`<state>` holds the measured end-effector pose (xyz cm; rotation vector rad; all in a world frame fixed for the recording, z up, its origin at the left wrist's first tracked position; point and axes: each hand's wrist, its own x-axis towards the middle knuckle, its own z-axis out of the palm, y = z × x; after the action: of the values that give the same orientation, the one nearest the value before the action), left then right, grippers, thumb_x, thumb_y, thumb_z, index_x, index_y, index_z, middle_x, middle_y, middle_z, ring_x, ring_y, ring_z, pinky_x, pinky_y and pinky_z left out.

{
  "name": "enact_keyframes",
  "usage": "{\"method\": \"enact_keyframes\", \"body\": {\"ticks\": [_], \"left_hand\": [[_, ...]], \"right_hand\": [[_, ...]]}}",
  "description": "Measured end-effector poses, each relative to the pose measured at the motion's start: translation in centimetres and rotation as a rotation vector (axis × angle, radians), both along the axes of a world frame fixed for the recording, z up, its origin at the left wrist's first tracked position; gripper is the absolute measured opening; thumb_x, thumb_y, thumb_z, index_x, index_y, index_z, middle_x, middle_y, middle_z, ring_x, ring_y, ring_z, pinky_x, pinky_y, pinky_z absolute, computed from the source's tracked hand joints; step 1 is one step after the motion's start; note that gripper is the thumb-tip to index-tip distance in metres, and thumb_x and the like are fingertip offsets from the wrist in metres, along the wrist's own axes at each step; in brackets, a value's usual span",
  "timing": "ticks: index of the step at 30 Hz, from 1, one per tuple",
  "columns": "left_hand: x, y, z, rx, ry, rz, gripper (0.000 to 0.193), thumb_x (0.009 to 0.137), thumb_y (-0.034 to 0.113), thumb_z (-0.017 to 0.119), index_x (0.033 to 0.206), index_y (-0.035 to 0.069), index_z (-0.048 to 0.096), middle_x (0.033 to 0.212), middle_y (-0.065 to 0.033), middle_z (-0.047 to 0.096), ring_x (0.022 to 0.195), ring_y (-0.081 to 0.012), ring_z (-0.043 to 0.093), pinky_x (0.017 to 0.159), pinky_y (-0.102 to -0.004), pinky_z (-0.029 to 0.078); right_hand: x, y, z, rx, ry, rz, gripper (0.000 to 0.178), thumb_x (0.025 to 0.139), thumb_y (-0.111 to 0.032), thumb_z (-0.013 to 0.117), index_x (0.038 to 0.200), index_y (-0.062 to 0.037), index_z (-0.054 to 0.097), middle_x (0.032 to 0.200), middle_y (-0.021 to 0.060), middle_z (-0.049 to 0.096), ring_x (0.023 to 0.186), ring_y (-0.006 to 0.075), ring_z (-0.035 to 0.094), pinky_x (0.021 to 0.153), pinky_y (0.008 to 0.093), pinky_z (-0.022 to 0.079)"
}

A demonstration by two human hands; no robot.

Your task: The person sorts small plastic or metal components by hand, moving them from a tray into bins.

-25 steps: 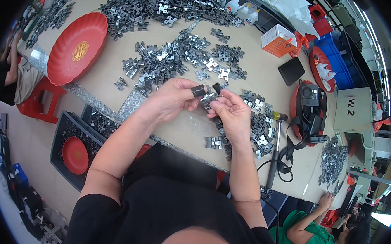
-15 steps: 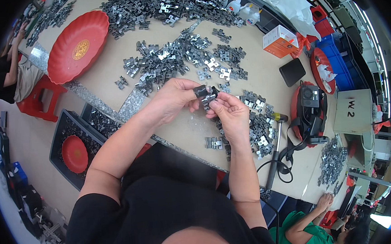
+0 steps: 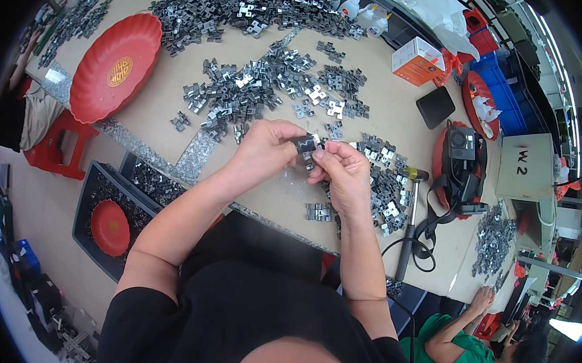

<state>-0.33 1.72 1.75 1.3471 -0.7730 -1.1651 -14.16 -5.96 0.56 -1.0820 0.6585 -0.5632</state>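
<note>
While the left fingers (image 3: 286, 129) and right fingers (image 3: 333, 163) pinch small metal parts (image 3: 306, 144) at the frame's centre, how many I cannot tell, loose clips (image 3: 257, 83) lie above on the bench (image 3: 383, 104), a hammer (image 3: 409, 234) right of centre, a red tray (image 3: 105, 80) upper left.

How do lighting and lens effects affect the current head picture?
Head view: fisheye distortion bows the light strip near the right rim and leaves black corners; a white patch at lower right is blown out. Head view: the metal pieces glint in spots, and the small part in the fingers shows little detail.
</note>
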Motion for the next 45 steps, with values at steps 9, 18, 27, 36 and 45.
{"method": "enact_keyframes", "body": {"ticks": [9,18,27,36,45], "left_hand": [[-1.6,1.1,-0.6,-0.048,0.211,0.024,0.019,0.074,-0.003,0.045,0.09,0.002,0.055,0.075,-0.0004,0.056,0.063,-0.0038,0.05,0.054,-0.0164,0.039],[-2.0,2.2,-3.3,-0.124,0.037,-0.057,0.019,0.073,-0.005,0.042,0.087,0.0,0.054,0.073,-0.0005,0.054,0.064,-0.0045,0.05,0.054,-0.0182,0.04],[0.7,2.4,-2.0,-0.165,-0.846,-0.087,0.023,0.061,-0.004,0.054,0.084,0.0,0.054,0.073,-0.005,0.055,0.063,-0.0188,0.053,0.056,-0.0296,0.043],[3.7,2.5,-1.4,0.027,-1.541,-0.117,0.018,0.066,0.007,0.049,0.081,0.005,0.058,0.081,-0.0046,0.05,0.084,-0.0185,0.046,0.074,-0.0295,0.038],[3.2,1.1,-2.1,-0.23,-1.366,0.101,0.024,0.059,-0.005,0.049,0.082,0.002,0.056,0.086,-0.0071,0.053,0.076,-0.0236,0.048,0.068,-0.0308,0.04]], "right_hand": [[-0.8,-0.5,0.3,0.018,-0.015,0.033,0.012,0.074,-0.003,0.058,0.084,0.0032,0.053,0.069,0.0072,0.058,0.052,0.0082,0.054,0.045,0.0192,0.047],[-1.0,0.0,0.1,-0.153,0.106,0.106,0.013,0.075,-0.005,0.059,0.084,0.0022,0.053,0.067,0.0027,0.056,0.055,0.0056,0.051,0.047,0.0163,0.04],[-0.4,1.0,0.2,-0.674,0.433,-0.025,0.013,0.073,-0.01,0.061,0.077,0.0015,0.058,0.064,0.0062,0.055,0.054,0.0125,0.051,0.05,0.023,0.041],[0.1,1.3,2.3,-1.212,0.692,0.153,0.019,0.073,-0.021,0.057,0.083,-0.004,0.06,0.077,0.0105,0.053,0.064,0.028,0.055,0.057,0.0367,0.044],[0.6,-6.4,2.1,-1.054,0.915,-0.003,0.017,0.071,-0.014,0.056,0.084,-0.0049,0.06,0.081,0.012,0.058,0.073,0.0287,0.056,0.065,0.0346,0.043]]}}
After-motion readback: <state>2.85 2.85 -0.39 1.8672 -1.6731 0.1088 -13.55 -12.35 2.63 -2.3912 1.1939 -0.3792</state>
